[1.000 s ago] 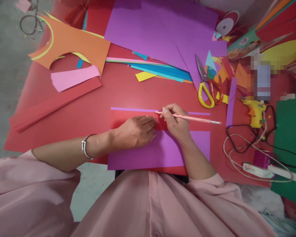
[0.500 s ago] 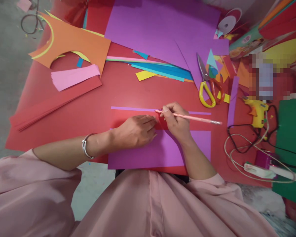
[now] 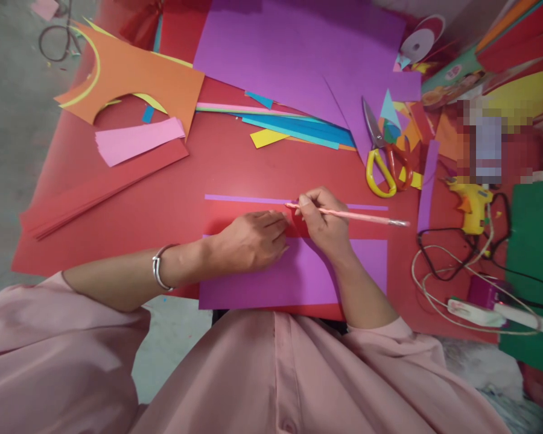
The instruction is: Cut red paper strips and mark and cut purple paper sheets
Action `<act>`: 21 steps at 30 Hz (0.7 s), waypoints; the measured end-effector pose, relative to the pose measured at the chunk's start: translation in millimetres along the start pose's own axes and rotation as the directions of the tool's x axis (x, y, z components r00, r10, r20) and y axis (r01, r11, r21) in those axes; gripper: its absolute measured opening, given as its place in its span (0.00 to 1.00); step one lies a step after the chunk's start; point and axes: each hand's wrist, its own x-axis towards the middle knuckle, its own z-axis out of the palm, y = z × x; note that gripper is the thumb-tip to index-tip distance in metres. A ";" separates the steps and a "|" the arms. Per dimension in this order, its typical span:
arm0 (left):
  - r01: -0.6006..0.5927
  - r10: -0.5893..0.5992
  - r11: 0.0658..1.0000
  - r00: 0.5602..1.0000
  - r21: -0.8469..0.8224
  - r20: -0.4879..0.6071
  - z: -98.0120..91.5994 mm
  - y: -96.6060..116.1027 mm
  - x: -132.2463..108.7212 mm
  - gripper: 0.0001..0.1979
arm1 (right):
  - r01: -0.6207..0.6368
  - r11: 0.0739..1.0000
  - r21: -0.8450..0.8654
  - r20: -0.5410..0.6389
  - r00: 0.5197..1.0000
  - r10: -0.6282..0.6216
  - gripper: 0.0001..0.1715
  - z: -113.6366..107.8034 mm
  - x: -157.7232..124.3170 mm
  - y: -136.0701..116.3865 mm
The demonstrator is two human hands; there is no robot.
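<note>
In the head view, a purple paper sheet [image 3: 262, 289] lies near the table edge in front of me. A red band [image 3: 226, 217], perhaps a paper strip on top of the sheet, crosses it, with a narrow purple strip [image 3: 244, 199] showing beyond. My left hand [image 3: 257, 241] rests palm down across the red band and the purple sheet, fingers extended and close together. Pinched in my right hand [image 3: 323, 223] is a pink pencil [image 3: 362, 217], its tip pointing left near the edge of the red band. The pencil's far end points right.
Scissors [image 3: 379, 150] with yellow and red handles lie beyond my right hand. Stacked red strips [image 3: 108, 193], pink strips [image 3: 140, 141] and cut orange paper [image 3: 163, 84] are at left. A large purple sheet [image 3: 294, 54] lies at the back. Right are a yellow glue gun [image 3: 474, 208] and tangled cords [image 3: 428, 274].
Almost nothing differs. The whole view has shifted very slightly; both hands and the pencil keep their places on the paper.
</note>
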 end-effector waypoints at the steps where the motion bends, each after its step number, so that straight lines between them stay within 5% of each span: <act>1: 0.000 0.000 1.000 1.000 -0.006 0.000 0.6 0.4 -0.6 0.13 | -0.010 1.000 0.012 -0.005 1.000 0.010 0.18 -0.4 -0.3 -1.0; 8: -0.014 0.014 1.000 1.000 -0.022 0.025 4.3 1.5 -0.7 0.14 | 0.014 0.997 0.071 -0.066 0.998 -0.009 0.17 10.5 -0.8 -15.8; 21: -0.006 0.005 0.993 1.000 0.115 0.015 6.5 6.8 -2.5 0.12 | -0.009 0.995 0.102 -0.008 1.000 0.010 0.15 22.1 7.3 -9.6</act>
